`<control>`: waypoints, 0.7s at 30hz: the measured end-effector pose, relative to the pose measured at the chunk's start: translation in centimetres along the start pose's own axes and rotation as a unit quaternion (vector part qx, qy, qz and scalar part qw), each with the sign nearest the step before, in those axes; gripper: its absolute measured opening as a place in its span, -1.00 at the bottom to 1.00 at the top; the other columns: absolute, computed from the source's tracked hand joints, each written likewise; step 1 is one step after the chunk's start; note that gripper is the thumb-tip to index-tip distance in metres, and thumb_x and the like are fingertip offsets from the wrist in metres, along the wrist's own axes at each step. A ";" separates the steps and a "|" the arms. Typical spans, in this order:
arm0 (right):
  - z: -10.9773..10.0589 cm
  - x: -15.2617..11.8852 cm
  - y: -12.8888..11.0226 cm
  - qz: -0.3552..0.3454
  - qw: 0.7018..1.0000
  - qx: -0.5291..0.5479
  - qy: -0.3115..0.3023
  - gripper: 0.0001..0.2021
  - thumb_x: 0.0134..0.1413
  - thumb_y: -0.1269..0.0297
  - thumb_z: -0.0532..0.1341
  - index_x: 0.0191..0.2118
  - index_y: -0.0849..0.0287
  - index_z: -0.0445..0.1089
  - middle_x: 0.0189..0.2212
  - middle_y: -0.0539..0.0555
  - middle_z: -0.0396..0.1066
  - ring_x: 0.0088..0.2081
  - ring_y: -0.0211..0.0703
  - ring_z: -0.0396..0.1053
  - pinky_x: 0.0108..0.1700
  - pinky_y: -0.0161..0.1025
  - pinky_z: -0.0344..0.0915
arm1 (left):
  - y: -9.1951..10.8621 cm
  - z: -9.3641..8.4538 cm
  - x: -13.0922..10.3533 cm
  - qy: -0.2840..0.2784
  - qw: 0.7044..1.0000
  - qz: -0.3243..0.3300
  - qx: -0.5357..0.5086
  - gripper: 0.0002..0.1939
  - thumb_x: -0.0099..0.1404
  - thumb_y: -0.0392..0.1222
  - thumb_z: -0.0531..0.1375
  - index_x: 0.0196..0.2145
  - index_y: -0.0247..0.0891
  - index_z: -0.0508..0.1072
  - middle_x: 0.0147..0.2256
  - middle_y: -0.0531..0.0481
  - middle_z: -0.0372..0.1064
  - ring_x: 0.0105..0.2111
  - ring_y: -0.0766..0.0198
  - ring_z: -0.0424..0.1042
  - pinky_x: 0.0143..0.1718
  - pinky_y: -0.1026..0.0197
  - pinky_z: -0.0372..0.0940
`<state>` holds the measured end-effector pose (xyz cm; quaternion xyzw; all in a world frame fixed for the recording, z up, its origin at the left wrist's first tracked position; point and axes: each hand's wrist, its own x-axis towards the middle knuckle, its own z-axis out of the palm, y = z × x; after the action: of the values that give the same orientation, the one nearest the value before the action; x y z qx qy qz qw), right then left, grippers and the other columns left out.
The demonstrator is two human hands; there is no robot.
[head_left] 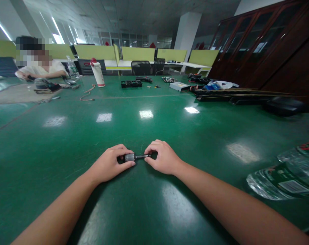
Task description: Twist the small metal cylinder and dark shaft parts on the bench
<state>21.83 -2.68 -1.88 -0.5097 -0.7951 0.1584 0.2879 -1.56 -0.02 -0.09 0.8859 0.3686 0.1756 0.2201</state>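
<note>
A small metal tool part (pixel 130 157), with a grey cylindrical body and a thin dark shaft pointing right, lies level between my hands, low over the green table (pixel 124 126). My left hand (pixel 110 163) grips its thick cylinder end between thumb and fingers. At the other end, my right hand (pixel 163 157) pinches the tip of the shaft with thumb and forefinger. The fingertips partly hide both ends of the part.
Clear plastic bottles (pixel 284 182) lie at the right edge. Farther back are a white bottle with a red lid (pixel 97 73), a black part (pixel 131 84), a grey box (pixel 179 86) and dark rails (pixel 215 95). A person (pixel 42 69) sits at the far left.
</note>
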 end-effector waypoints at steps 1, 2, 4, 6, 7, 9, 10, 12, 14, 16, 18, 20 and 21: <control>0.0 0.0 0.1 0.010 1.000 -0.008 0.005 -0.95 -0.05 0.37 0.31 -0.38 0.14 0.48 -0.41 0.02 0.46 -0.28 -0.14 0.33 -0.17 -0.18 0.19 | 0.0 0.0 0.0 0.002 1.000 -0.002 0.001 -0.71 0.29 0.02 0.22 -0.12 -0.16 0.55 -0.28 -0.02 0.42 -0.30 0.22 0.40 -0.24 0.23 0.27; -0.1 0.1 0.3 0.023 1.000 -0.017 0.012 -0.95 -0.06 0.37 0.30 -0.38 0.13 0.48 -0.41 0.02 0.45 -0.28 -0.14 0.33 -0.18 -0.18 0.19 | 0.0 0.0 0.0 0.003 1.000 -0.006 0.001 -0.71 0.30 0.02 0.21 -0.12 -0.16 0.55 -0.27 -0.02 0.42 -0.30 0.22 0.40 -0.24 0.23 0.27; -0.2 0.2 0.6 0.052 0.998 -0.035 0.028 -0.95 -0.08 0.39 0.30 -0.40 0.13 0.48 -0.42 0.02 0.44 -0.28 -0.13 0.33 -0.19 -0.18 0.19 | 0.1 -0.1 0.1 0.004 1.000 -0.014 0.001 -0.71 0.30 0.02 0.21 -0.13 -0.16 0.55 -0.26 -0.02 0.42 -0.30 0.22 0.40 -0.24 0.22 0.28; -0.4 0.3 0.8 0.073 0.996 -0.043 0.040 -0.95 -0.10 0.40 0.29 -0.42 0.13 0.47 -0.44 0.01 0.43 -0.30 -0.14 0.33 -0.21 -0.19 0.19 | 0.2 -0.2 0.1 0.004 1.000 -0.023 0.003 -0.72 0.29 0.01 0.21 -0.13 -0.16 0.55 -0.26 -0.02 0.43 -0.31 0.22 0.41 -0.24 0.22 0.28; -0.4 0.3 0.8 0.077 0.995 -0.043 0.042 -0.95 -0.11 0.40 0.29 -0.42 0.12 0.47 -0.44 0.01 0.43 -0.31 -0.14 0.33 -0.22 -0.19 0.19 | 0.3 -0.2 0.1 0.005 1.000 -0.027 0.004 -0.72 0.29 0.01 0.21 -0.13 -0.17 0.55 -0.26 -0.02 0.43 -0.31 0.22 0.41 -0.24 0.22 0.29; -0.5 0.3 0.8 0.074 0.996 -0.036 0.039 -0.94 -0.11 0.40 0.30 -0.42 0.12 0.47 -0.45 0.00 0.42 -0.32 -0.15 0.33 -0.24 -0.21 0.19 | 0.4 -0.3 0.1 0.009 1.000 -0.029 0.007 -0.71 0.29 0.01 0.21 -0.14 -0.18 0.56 -0.26 -0.03 0.43 -0.31 0.22 0.41 -0.23 0.21 0.30; -0.4 0.3 0.8 0.068 0.996 -0.032 0.037 -0.94 -0.11 0.40 0.30 -0.42 0.12 0.48 -0.45 0.00 0.42 -0.33 -0.16 0.33 -0.25 -0.22 0.19 | 0.4 -0.3 0.1 0.012 1.000 -0.028 0.008 -0.71 0.29 0.01 0.21 -0.14 -0.18 0.56 -0.27 -0.03 0.44 -0.31 0.21 0.41 -0.24 0.21 0.30; -0.3 0.2 0.7 0.055 0.998 -0.025 0.031 -0.93 -0.11 0.39 0.31 -0.41 0.12 0.49 -0.45 0.00 0.42 -0.33 -0.17 0.33 -0.26 -0.23 0.19 | 0.4 -0.2 0.0 0.016 1.000 -0.025 0.006 -0.70 0.29 0.01 0.21 -0.14 -0.20 0.56 -0.27 -0.04 0.44 -0.31 0.22 0.41 -0.24 0.21 0.30; -0.1 0.1 0.7 0.040 0.999 -0.015 0.027 -0.93 -0.10 0.38 0.33 -0.39 0.12 0.50 -0.45 0.00 0.43 -0.33 -0.17 0.33 -0.25 -0.22 0.20 | 0.3 -0.2 0.0 0.017 1.000 -0.023 0.001 -0.70 0.29 0.01 0.20 -0.14 -0.20 0.56 -0.28 -0.04 0.43 -0.32 0.22 0.41 -0.25 0.22 0.31; 0.0 0.1 0.7 0.021 1.000 0.002 0.019 -0.93 -0.08 0.36 0.34 -0.37 0.12 0.51 -0.43 0.00 0.45 -0.32 -0.17 0.35 -0.22 -0.21 0.21 | 0.2 -0.2 0.0 0.014 1.000 -0.021 -0.004 -0.70 0.29 0.01 0.21 -0.13 -0.19 0.56 -0.28 -0.04 0.43 -0.32 0.22 0.41 -0.25 0.22 0.30; 0.2 0.1 0.6 -0.001 1.000 0.025 0.011 -0.91 -0.04 0.37 0.34 -0.33 0.12 0.52 -0.39 0.01 0.48 -0.29 -0.17 0.36 -0.18 -0.20 0.23 | 0.1 -0.1 0.0 0.010 1.000 -0.017 -0.008 -0.70 0.29 0.01 0.21 -0.13 -0.18 0.56 -0.28 -0.03 0.42 -0.32 0.22 0.40 -0.25 0.23 0.30; 0.2 0.1 0.4 -0.026 0.998 0.057 0.001 -0.84 -0.02 0.43 0.32 -0.26 0.12 0.52 -0.34 0.02 0.50 -0.25 -0.17 0.37 -0.15 -0.20 0.25 | 0.0 -0.1 0.0 0.008 1.000 -0.011 -0.010 -0.71 0.29 0.00 0.21 -0.12 -0.18 0.55 -0.28 -0.03 0.42 -0.31 0.22 0.40 -0.26 0.23 0.29; 0.3 0.1 0.2 -0.038 0.996 0.076 -0.006 -0.79 -0.02 0.47 0.31 -0.21 0.12 0.52 -0.32 0.02 0.51 -0.24 -0.17 0.38 -0.14 -0.20 0.26 | 0.0 -0.2 0.0 0.005 1.000 -0.008 -0.011 -0.71 0.29 0.00 0.21 -0.12 -0.18 0.55 -0.29 -0.03 0.41 -0.31 0.22 0.40 -0.26 0.23 0.28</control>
<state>21.78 -2.48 -2.16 -0.4548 -0.8012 0.2106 0.3267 -1.66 -0.03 0.06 0.8796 0.3750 0.1821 0.2292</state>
